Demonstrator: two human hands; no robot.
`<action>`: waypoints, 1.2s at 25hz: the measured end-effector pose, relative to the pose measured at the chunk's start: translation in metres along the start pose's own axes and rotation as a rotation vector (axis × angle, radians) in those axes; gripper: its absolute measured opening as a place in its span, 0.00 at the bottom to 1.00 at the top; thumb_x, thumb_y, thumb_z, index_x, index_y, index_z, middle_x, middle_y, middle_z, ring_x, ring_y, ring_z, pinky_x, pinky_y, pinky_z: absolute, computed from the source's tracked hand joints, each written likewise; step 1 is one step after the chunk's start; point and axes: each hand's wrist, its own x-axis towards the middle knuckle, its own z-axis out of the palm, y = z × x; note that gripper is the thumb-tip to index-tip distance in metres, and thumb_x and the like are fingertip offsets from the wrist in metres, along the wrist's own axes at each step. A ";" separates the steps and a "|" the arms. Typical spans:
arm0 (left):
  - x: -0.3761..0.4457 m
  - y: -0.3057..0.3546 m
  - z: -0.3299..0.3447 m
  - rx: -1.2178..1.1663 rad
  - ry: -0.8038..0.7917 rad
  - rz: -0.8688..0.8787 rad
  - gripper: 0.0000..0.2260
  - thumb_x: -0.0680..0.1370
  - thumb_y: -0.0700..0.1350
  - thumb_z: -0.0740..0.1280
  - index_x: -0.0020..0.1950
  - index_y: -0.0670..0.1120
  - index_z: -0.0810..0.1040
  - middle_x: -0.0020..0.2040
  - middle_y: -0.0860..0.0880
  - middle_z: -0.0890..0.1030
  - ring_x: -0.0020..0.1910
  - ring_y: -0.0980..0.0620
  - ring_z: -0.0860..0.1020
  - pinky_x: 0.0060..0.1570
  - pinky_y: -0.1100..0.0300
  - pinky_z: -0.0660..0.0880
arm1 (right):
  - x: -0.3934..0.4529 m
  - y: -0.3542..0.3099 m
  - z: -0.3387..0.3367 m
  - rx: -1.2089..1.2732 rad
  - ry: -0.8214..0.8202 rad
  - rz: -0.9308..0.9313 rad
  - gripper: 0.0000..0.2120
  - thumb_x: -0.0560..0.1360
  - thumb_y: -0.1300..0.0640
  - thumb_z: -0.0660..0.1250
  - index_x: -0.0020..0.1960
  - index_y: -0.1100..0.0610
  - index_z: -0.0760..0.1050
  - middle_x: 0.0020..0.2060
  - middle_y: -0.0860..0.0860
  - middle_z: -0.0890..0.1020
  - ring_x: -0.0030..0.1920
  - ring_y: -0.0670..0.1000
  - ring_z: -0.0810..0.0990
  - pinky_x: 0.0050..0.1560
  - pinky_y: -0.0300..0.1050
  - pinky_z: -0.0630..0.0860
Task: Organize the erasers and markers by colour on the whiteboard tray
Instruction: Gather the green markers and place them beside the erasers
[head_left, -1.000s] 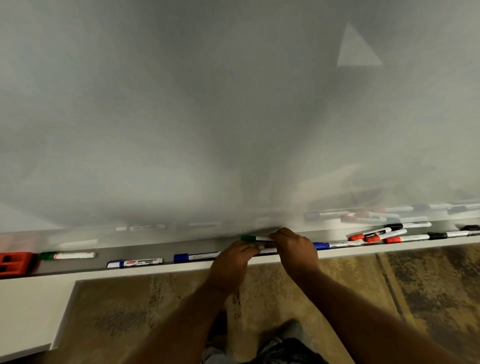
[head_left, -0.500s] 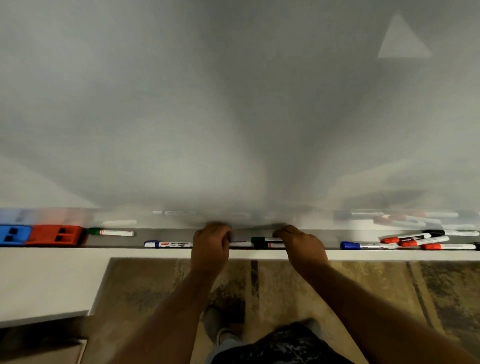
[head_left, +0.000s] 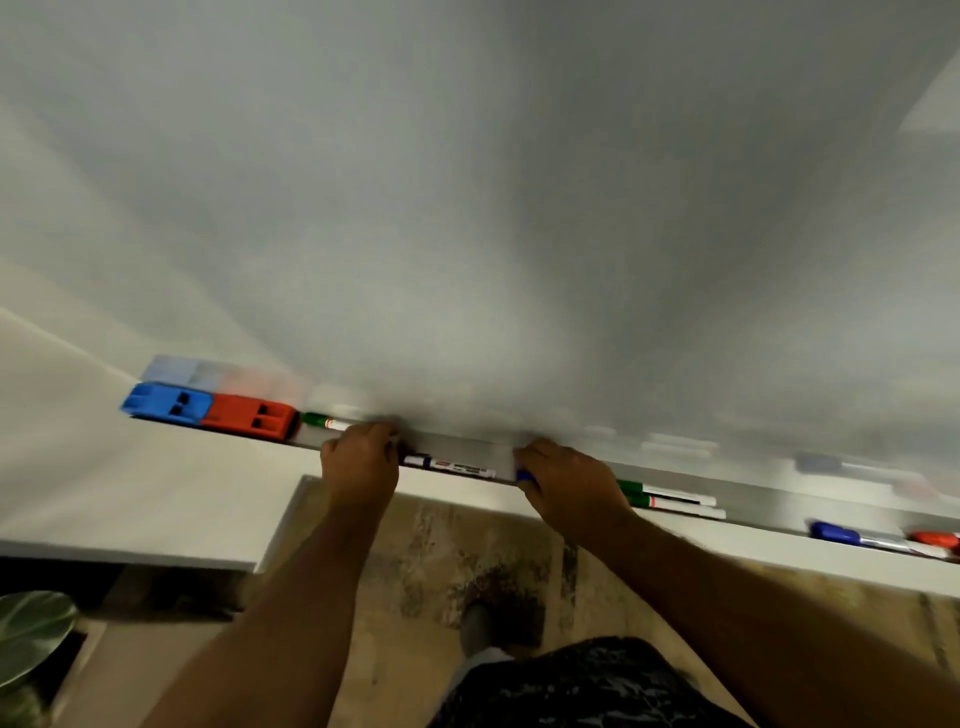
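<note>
Along the whiteboard tray (head_left: 467, 451) a blue marker (head_left: 451, 464) lies lengthwise between the hands, left hand (head_left: 359, 464) curled at its cap end, right hand (head_left: 570, 480) pinching its far blue tip.

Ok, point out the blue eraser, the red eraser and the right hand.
blue eraser (head_left: 165, 401): head view, on its top face.
red eraser (head_left: 249, 414): head view, on its top face.
right hand (head_left: 571, 480): head view, on the back of the hand.
</note>
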 end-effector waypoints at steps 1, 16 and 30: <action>0.007 -0.017 -0.006 0.029 -0.001 0.000 0.10 0.74 0.41 0.72 0.53 0.51 0.85 0.50 0.48 0.87 0.53 0.43 0.83 0.52 0.49 0.72 | 0.008 -0.008 0.004 -0.013 0.001 -0.013 0.17 0.82 0.46 0.61 0.69 0.48 0.73 0.64 0.48 0.77 0.58 0.54 0.81 0.52 0.53 0.82; 0.018 -0.025 0.008 0.032 -0.052 0.698 0.13 0.73 0.41 0.71 0.56 0.50 0.85 0.53 0.50 0.84 0.52 0.45 0.83 0.59 0.50 0.75 | 0.045 -0.048 0.025 0.407 0.022 0.128 0.15 0.78 0.49 0.72 0.64 0.50 0.81 0.56 0.46 0.85 0.53 0.46 0.82 0.57 0.41 0.78; -0.008 0.041 0.032 -0.725 -0.143 0.245 0.06 0.78 0.43 0.72 0.54 0.48 0.86 0.50 0.51 0.82 0.49 0.54 0.81 0.51 0.59 0.79 | -0.010 -0.002 0.014 1.099 0.311 0.679 0.06 0.75 0.59 0.77 0.48 0.48 0.86 0.43 0.45 0.88 0.45 0.48 0.87 0.53 0.49 0.85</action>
